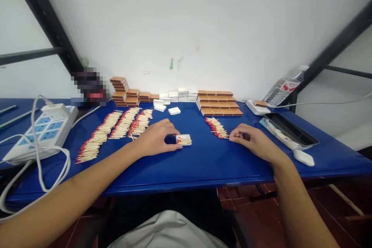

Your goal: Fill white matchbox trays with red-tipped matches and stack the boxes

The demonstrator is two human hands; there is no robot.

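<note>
My left hand (157,136) rests on the blue table (203,162) with thumb and fingers closed on a small white matchbox tray (184,139) that has a few red-tipped matches in it. My right hand (252,141) lies to the right, its fingertips pinched at the near end of a small pile of red-tipped matches (216,127). Whether it grips a match there I cannot make out.
Long rows of matches (113,130) lie at the left. Stacks of brown matchbox sleeves (219,103) and white trays (178,95) line the wall. A white power strip (43,128) with cables sits far left; a dark tray (290,128), white mouse (303,157) and plastic bottle (283,85) sit right.
</note>
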